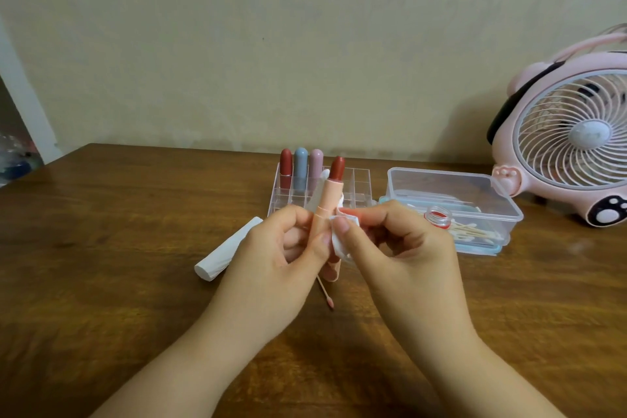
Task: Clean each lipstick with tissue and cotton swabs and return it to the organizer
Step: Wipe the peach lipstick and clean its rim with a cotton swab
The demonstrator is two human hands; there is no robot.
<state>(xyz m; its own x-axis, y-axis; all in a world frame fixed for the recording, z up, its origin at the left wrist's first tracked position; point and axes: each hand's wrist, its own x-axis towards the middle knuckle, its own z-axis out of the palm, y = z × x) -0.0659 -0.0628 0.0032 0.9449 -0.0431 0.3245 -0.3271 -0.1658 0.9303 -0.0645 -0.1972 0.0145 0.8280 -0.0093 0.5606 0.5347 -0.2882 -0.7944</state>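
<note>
My left hand (281, 248) grips an open lipstick (327, 200) with a peach tube and a dark red bullet pointing up and away. The same hand also holds a cotton swab whose pink-stained tip (329, 303) sticks out below. My right hand (397, 241) pinches a small white tissue (341, 241) against the tube's side. Behind the hands stands the clear acrylic organizer (359, 187) with three capped lipsticks, red (286, 163), blue (300, 164) and pink (316, 163), in its back-left slots.
A white folded tissue pack (225, 249) lies left of the hands on the wooden table (101, 265). A clear plastic box (475, 193) with cotton swabs and a small red-filled jar (437, 218) sits to the right. A pink fan (573, 142) stands at far right.
</note>
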